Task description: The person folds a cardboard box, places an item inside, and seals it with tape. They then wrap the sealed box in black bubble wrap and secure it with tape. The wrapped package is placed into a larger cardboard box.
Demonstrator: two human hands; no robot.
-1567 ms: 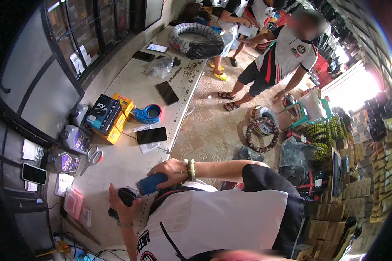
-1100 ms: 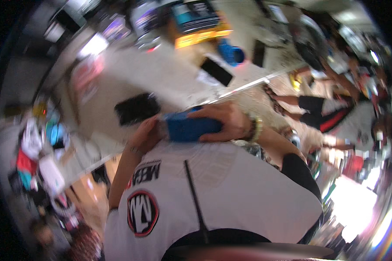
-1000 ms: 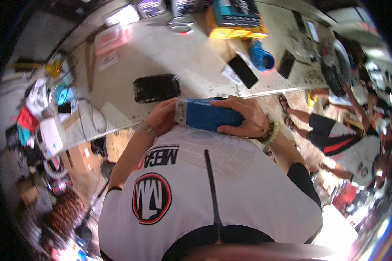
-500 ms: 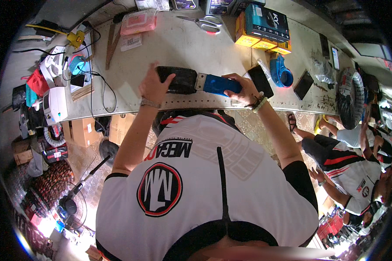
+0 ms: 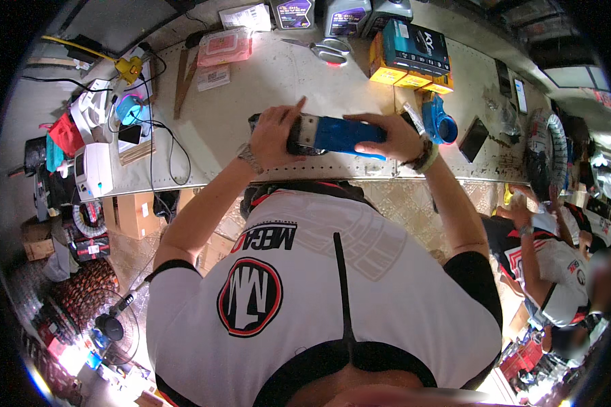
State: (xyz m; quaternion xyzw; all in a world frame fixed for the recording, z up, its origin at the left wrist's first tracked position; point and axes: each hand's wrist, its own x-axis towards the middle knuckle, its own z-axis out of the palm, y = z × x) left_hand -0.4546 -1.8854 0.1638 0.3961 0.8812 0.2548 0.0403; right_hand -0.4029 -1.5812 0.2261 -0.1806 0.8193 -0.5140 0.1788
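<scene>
A long flat piece lies across the front of the workbench: a blue strip (image 5: 343, 134) at its right, a black flat part (image 5: 317, 146) at its left, and a silvery metal plate with small holes where they join. My left hand (image 5: 271, 139) grips across the black part from above and covers most of it, one finger sticking out past the far edge. Around the right end of the blue strip, my right hand (image 5: 397, 139) is closed, thumb on top. A black phone lying beyond is mostly hidden by that hand.
Behind are scissors (image 5: 329, 51), a pink wipes pack (image 5: 225, 46), stacked boxes (image 5: 414, 47) and oil bottles (image 5: 346, 17). A blue tape dispenser (image 5: 439, 121) and a dark phone (image 5: 474, 139) lie right. Cables (image 5: 173, 146) run left. Other people (image 5: 557, 271) are at right.
My left hand has moved right, from the black part's left end to over it. My right hand has taken more of the blue strip. The people at right have shifted.
</scene>
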